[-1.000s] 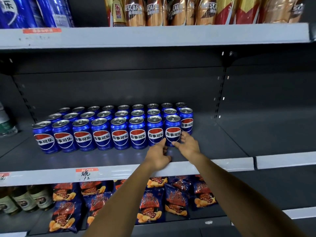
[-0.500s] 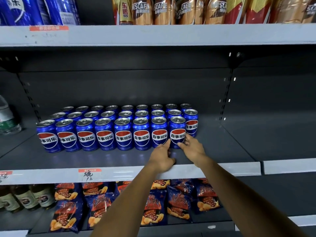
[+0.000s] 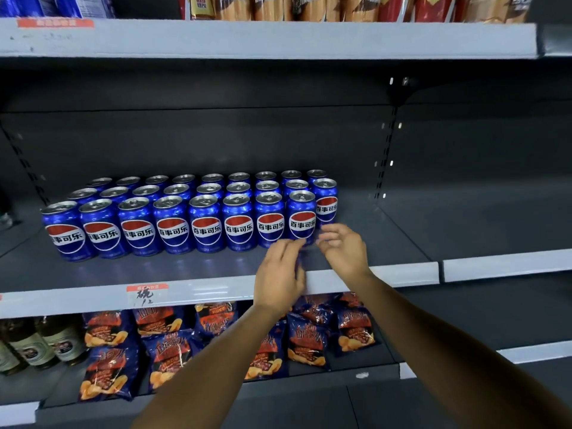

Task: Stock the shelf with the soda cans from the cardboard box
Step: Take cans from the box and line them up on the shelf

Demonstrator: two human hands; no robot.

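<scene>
Glossy cylindrical soda cans [image 3: 188,218], upright

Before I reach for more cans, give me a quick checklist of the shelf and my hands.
1. Left hand free: ok, holds nothing.
2. Right hand free: ok, fingers loosely curled, empty.
3. Front row of cans upright, labels forward: ok.
4. Last front can in line with its row: ok.
5. Room on the shelf right of the cans: ok.
6. Cardboard box within reach: cannot tell, out of view.
</scene>
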